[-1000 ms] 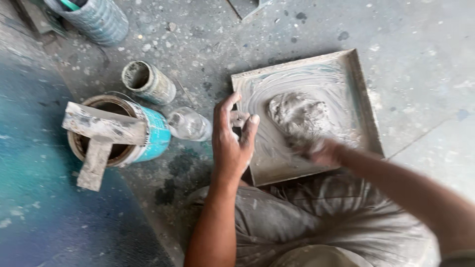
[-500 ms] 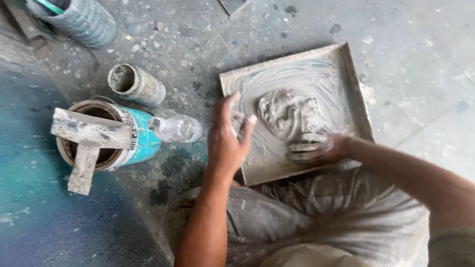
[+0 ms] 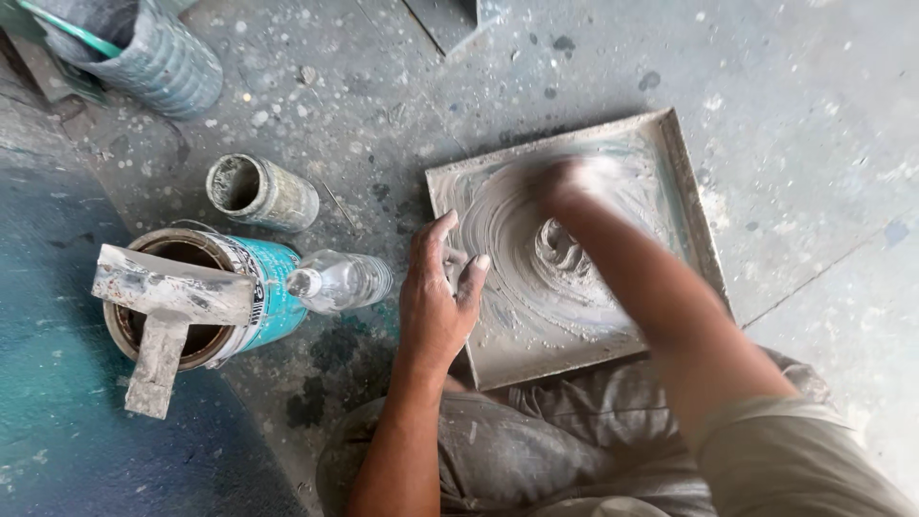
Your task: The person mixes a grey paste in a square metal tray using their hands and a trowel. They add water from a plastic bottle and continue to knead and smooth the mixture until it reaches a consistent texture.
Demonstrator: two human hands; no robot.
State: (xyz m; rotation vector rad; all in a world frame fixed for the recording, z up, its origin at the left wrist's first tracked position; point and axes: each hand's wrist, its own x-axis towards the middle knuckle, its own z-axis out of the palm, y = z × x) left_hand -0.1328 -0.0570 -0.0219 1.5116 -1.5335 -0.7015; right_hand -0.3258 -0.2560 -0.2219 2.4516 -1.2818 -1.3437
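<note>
The right hand [image 3: 574, 182] has swept up the tray [image 3: 684, 182], smearing the grey lump [image 3: 565, 251] flatter.

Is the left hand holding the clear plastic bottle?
No. The left hand rests on the near edge of the square tray, while the bottle lies apart beside it.

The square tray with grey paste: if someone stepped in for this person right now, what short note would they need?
Left hand: bare, open, fingers resting on the near left edge of the square tray, steadying it.
Right hand: motion-blurred, in the wet grey paste toward the tray's far side; its grip cannot be made out.
Around: clear plastic bottle lying left of the tray, teal tin with a wooden float across it, small grey can beyond.
Done: paste smeared in swirls over the tray.
Left: a small ridged lump remains at the centre.
</note>
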